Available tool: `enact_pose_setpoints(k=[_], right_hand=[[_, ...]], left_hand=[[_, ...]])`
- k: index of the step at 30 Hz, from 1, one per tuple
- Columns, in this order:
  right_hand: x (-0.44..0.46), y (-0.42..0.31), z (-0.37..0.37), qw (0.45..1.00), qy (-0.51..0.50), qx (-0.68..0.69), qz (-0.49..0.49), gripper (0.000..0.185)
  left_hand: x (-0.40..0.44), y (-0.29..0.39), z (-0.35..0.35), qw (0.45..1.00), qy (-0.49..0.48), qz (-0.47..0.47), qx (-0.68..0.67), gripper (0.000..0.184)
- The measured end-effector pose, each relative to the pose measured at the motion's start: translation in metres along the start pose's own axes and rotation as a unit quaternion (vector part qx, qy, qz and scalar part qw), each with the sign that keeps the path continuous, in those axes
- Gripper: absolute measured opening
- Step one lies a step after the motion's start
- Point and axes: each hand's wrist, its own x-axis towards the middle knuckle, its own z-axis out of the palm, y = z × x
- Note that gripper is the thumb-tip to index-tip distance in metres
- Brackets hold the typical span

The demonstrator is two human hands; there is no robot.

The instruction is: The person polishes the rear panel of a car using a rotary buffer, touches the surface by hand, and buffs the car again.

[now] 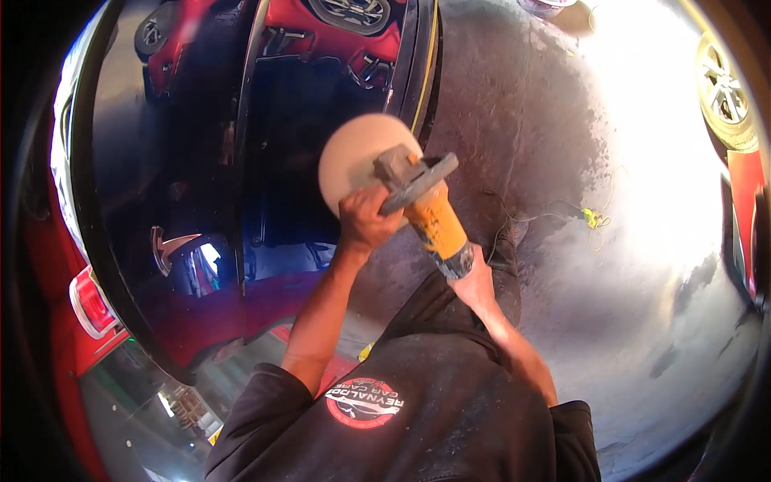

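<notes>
A yellow car polisher with a large pale round pad is held in both hands in front of my body. My left hand is closed around its grey front handle, close to the pad. Around the dark rear end of the polisher's body, my right hand is wrapped. The pad overlaps a glossy dark car door in view; whether it touches the paint I cannot tell. Its face looks smooth and slightly blurred.
A second dark panel with a door handle lies to the left, mirroring a red vehicle. A red tail light is at far left. On the wet-patched floor run a thin cord and a yellow-green item. A wheel stands far right.
</notes>
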Motion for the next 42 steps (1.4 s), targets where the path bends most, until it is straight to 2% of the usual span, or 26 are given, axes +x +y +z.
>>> enact_pose_setpoints(k=[3, 7, 13, 18, 22, 27, 30, 37, 38, 42], right_hand=[[-0.017, 0.011, 0.002, 0.999, -0.028, -0.019, 0.009, 0.069], [-0.013, 0.005, -0.004, 0.999, -0.045, -0.012, -0.003, 0.069], [0.041, -0.054, -0.024, 1.0, -0.015, -0.011, -0.025, 0.072], [0.098, -0.089, -0.043, 0.995, 0.022, -0.012, -0.092, 0.069], [0.091, -0.072, -0.047, 0.996, 0.009, -0.017, -0.087, 0.072], [0.042, -0.021, -0.038, 0.997, -0.062, -0.039, -0.033, 0.07], [0.018, -0.01, -0.04, 0.996, -0.075, -0.05, -0.012, 0.073], [0.033, -0.033, -0.059, 0.995, -0.067, -0.069, -0.009, 0.074], [0.039, -0.036, -0.062, 0.996, -0.048, -0.069, -0.042, 0.071], [0.07, -0.066, -0.083, 0.995, -0.032, -0.056, -0.07, 0.071]], left_hand=[[-0.035, 0.006, -0.013, 0.999, -0.034, -0.025, 0.009, 0.025], [-0.032, 0.01, -0.018, 0.999, -0.024, -0.032, 0.018, 0.025], [0.054, -0.001, -0.02, 0.997, 0.062, 0.017, 0.033, 0.025], [0.123, -0.008, -0.016, 0.993, 0.106, 0.034, 0.025, 0.024], [0.108, -0.002, -0.009, 0.996, 0.086, 0.014, 0.031, 0.023], [0.024, 0.022, -0.008, 0.996, 0.043, -0.043, 0.067, 0.026], [-0.004, 0.035, -0.015, 0.995, 0.031, -0.088, 0.042, 0.026], [0.025, 0.029, -0.01, 0.995, 0.048, -0.087, 0.003, 0.025], [0.037, 0.027, -0.009, 0.995, 0.057, -0.076, -0.001, 0.026], [0.09, 0.019, -0.004, 0.995, 0.078, -0.056, -0.008, 0.027]])
